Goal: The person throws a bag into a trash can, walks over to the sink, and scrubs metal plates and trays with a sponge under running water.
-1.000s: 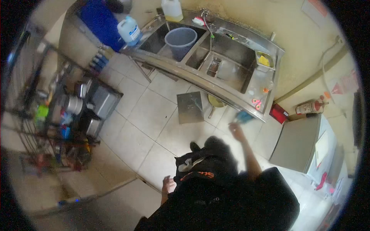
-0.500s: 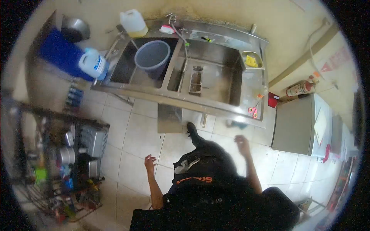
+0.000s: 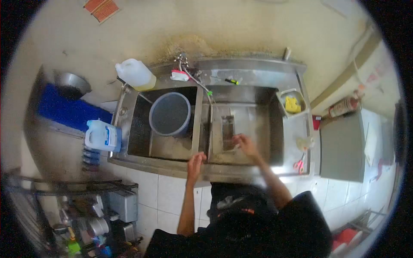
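My right hand (image 3: 245,145) reaches over the right sink basin (image 3: 262,112), beside the rectangular drain opening (image 3: 228,127). Its fingers are apart and slightly blurred, and I see nothing in them. Close to the front rim below the divider between the basins is my left hand (image 3: 196,163), its fingers loosely bent and nothing visible in it. Whether it touches the rim I cannot tell. A round grey bucket (image 3: 171,133) stands in the left basin (image 3: 140,144).
On the sink's back ledge are a jug of yellowish liquid (image 3: 144,79), a red-and-white brush (image 3: 180,76) and a tap with hose (image 3: 183,60). A metal tray with yellow cloth (image 3: 293,104) and pink scissors (image 3: 298,165) lie right. A blue-liquid jug (image 3: 103,136) stands left; a dish rack (image 3: 73,182) is lower left.
I have moved closer to the sink. Both hands, earlier hanging over the floor, are now forward: the right over the right basin, the left at the front rim.
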Demonstrator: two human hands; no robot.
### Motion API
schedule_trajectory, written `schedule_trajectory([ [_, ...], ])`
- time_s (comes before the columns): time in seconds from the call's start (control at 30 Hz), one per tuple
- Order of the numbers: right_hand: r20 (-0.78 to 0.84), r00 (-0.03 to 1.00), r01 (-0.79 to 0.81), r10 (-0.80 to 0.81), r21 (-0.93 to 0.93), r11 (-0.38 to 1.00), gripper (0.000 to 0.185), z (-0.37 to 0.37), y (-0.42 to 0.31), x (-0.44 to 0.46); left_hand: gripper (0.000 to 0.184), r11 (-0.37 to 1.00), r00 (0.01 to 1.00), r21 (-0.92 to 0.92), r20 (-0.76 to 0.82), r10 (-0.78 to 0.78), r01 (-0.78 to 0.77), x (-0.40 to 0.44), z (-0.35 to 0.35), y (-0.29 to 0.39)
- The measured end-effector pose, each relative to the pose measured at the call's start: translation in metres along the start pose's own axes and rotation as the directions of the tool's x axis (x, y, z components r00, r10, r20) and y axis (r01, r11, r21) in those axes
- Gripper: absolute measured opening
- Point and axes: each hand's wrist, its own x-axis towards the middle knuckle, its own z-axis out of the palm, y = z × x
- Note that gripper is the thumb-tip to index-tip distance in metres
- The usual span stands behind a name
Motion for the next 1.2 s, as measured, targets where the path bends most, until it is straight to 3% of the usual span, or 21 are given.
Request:
schedule_trajectory([
  [0.1, 0.162, 0.965, -0.223, 0.205, 0.106, 0.969, 0.037, 0.017, 0.008, 0.059, 0.032, 0.988, 0.988, 0.024, 0.022, 0.154, -0.154, 0.136, 0.003, 0.06],
  [0.17, 0.14, 0.97, -0.214, 0.201, 0.085, 0.973, 0.039, 0.016, 0.015, 0.095, 0.035, 0.807, 0.872, 0.349, 0.064, 0.486, -0.476, 0.246, 0.004, 0.088],
  [0.23, 0.103, 0.969, -0.235, 0.225, 0.096, 0.967, 0.04, 0.027, 0.044, 0.111, 0.039, 0.633, 0.82, 0.579, 0.112, 0.562, -0.513, 0.344, 0.007, 0.115],
  [0.3, 0.091, 0.96, -0.278, 0.264, 0.194, 0.941, 0.035, 0.021, 0.1, 0.136, 0.047, 0.37, 0.798, 0.781, 0.256, 0.545, -0.503, 0.432, 0.003, 0.143],
  [0.33, 0.039, 0.999, -0.024, 0.012, 0.309, 0.951, 0.032, 0.02, 0.154, 0.142, 0.048, 0.14, 0.771, 0.849, 0.378, 0.513, -0.509, 0.471, -0.003, 0.142],
  [0.37, 0.032, 0.999, -0.033, 0.025, 0.305, 0.952, 0.032, 0.015, 0.16, 0.147, 0.05, -0.103, 0.746, 0.858, 0.491, 0.45, -0.502, 0.505, -0.01, 0.14],
  [0.5, 0.008, 0.954, -0.295, 0.299, 0.188, 0.937, 0.027, 0.017, 0.16, 0.182, 0.05, -0.23, 0.846, 0.828, 0.533, 0.034, -0.512, 0.58, -0.02, 0.118],
  [0.57, -0.021, 0.882, -0.47, 0.47, 0.019, 0.882, 0.027, 0.024, 0.192, 0.212, 0.049, -0.223, 0.907, 0.897, 0.41, 0.097, -0.382, 0.556, -0.003, 0.14],
  [0.63, -0.094, 0.967, -0.215, 0.238, 0.204, 0.955, 0.027, 0.043, 0.248, 0.24, 0.051, -0.325, 0.898, 0.864, 0.432, 0.084, -0.385, 0.558, 0.0, 0.117],
  [0.67, -0.105, 0.944, -0.307, 0.312, 0.062, 0.95, 0.025, 0.041, 0.222, 0.258, 0.054, -0.409, 0.899, 0.845, 0.422, 0.118, -0.343, 0.557, 0.0, 0.107],
  [0.7, -0.121, 0.916, -0.393, 0.382, -0.082, 0.916, 0.024, 0.038, 0.187, 0.279, 0.054, -0.415, 0.894, 0.848, 0.423, 0.151, -0.331, 0.548, 0.003, 0.102],
  [0.77, -0.068, 0.993, -0.111, 0.099, -0.208, 0.972, 0.023, 0.061, 0.258, 0.31, 0.055, -0.385, 0.888, 0.865, 0.417, 0.193, -0.322, 0.532, 0.006, 0.106],
  [0.83, -0.106, 0.748, 0.42, -0.655, -0.689, 0.591, 0.034, 0.083, 0.324, 0.343, 0.052, -0.322, 0.853, 0.878, 0.445, 0.272, -0.356, 0.509, 0.015, 0.107],
  [0.87, -0.137, 0.986, 0.015, -0.092, -0.477, 0.879, 0.037, 0.085, 0.302, 0.353, 0.05, -0.292, 0.811, 0.876, 0.471, 0.348, -0.384, 0.491, 0.027, 0.103],
  [0.9, -0.013, 0.87, -0.479, 0.493, -0.256, 0.839, 0.04, 0.081, 0.268, 0.363, 0.048, 0.001, 0.872, 0.899, 0.424, 0.243, -0.437, 0.47, 0.042, 0.097],
  [0.97, 0.176, 0.956, -0.089, 0.236, -0.589, 0.803, 0.04, 0.069, 0.235, 0.369, 0.042, 0.548, 0.916, 0.766, 0.402, 0.002, -0.337, 0.429, 0.065, 0.05],
  [1.0, 0.168, 0.953, -0.107, 0.251, -0.59, 0.801, 0.04, 0.074, 0.241, 0.372, 0.043, 0.804, 0.927, 0.592, 0.334, -0.17, -0.066, 0.412, 0.07, -0.008],
  [1.07, -0.12, 0.819, -0.547, 0.562, 0.132, 0.826, 0.03, 0.079, 0.255, 0.377, 0.045, 0.837, 0.963, 0.529, 0.126, -0.239, 0.139, 0.383, 0.086, -0.132],
  [1.1, -0.122, 0.812, -0.56, 0.571, 0.113, 0.82, 0.03, 0.081, 0.248, 0.372, 0.054, 0.884, 0.889, 0.149, 0.05, -0.455, 0.444, 0.376, 0.092, -0.195],
  [1.17, -0.386, 0.91, -0.015, 0.151, 0.333, 0.943, 0.033, 0.095, 0.226, 0.343, 0.054, 0.624, 0.77, -0.483, 0.195, -0.608, 0.615, 0.397, 0.128, -0.175],
  [1.2, -0.329, 0.944, 0.028, 0.033, 0.18, 0.983, 0.035, 0.1, 0.23, 0.328, 0.054, 0.608, 0.762, -0.497, 0.191, -0.619, 0.619, 0.405, 0.122, -0.203],
])
